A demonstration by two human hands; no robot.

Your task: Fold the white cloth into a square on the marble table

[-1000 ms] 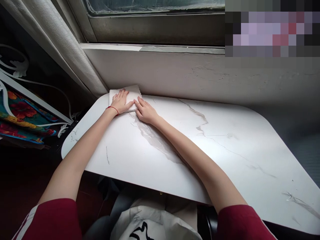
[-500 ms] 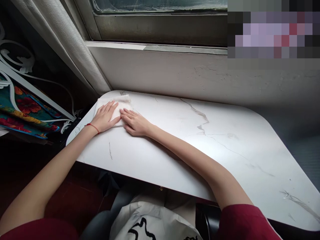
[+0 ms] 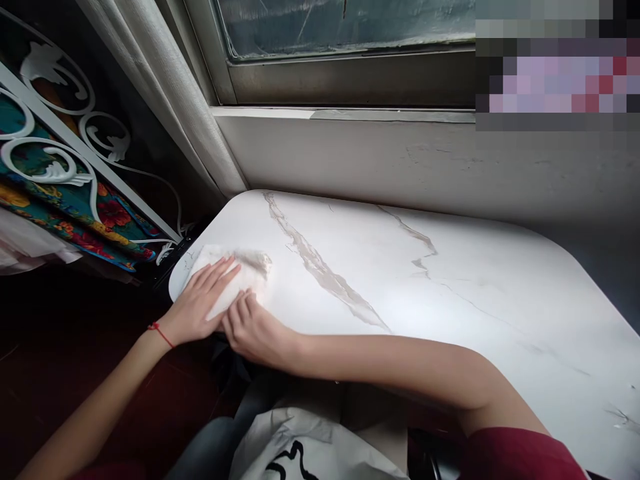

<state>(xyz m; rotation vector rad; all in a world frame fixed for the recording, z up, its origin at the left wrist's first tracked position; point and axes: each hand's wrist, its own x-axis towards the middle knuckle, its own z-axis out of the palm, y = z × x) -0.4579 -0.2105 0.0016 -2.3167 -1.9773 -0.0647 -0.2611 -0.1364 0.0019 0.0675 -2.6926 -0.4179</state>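
Observation:
A white cloth (image 3: pixel 254 267) lies on the left end of the white marble-patterned table (image 3: pixel 450 267), its far right corner slightly bunched. My left hand (image 3: pixel 203 300), with a red string round the wrist, rests flat on the cloth with its fingers stretched out. Close beside its thumb, my right hand (image 3: pixel 257 330) has its fingers curled in at the cloth's near edge, by the table's front edge. The fingertips of the right hand are partly hidden, and the cloth's near part is covered by both hands.
Behind the table are a wall (image 3: pixel 350 157) and a window (image 3: pixel 350 30). A pale curtain (image 3: pixel 165 87) hangs at the back left. Beyond the table's left end stands a white scrolled metal frame (image 3: pixel 95 157) with floral fabric. A white bag (image 3: pixel 320 447) with black lines is below me.
Both hands and the cloth have come nearer, to the table's front edge. My right hand's fingers went from lying flat to curled. The view has shifted left.

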